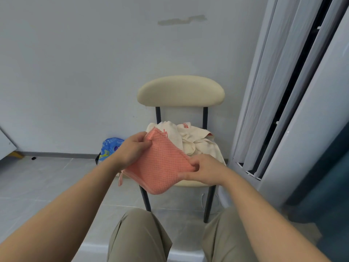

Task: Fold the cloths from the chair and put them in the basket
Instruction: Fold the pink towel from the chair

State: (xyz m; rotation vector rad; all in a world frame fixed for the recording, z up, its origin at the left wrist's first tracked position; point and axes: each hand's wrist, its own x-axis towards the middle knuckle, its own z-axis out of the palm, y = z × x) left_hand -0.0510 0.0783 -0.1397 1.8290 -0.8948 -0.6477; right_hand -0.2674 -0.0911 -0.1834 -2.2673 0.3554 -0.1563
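A pink waffle-textured cloth point(160, 163) hangs folded in the air in front of the chair point(181, 91). My left hand point(130, 150) pinches its upper left corner. My right hand point(205, 170) grips its right edge with curled fingers. Behind the pink cloth, a crumpled cream cloth point(190, 140) with red print lies piled on the chair seat. No basket is in view.
The chair stands against a pale wall. A blue plastic package point(110, 147) sits on the floor to its left. Grey curtains point(283, 91) hang at the right. My knees in khaki trousers point(139, 237) are below, and grey floor tiles lie to the left.
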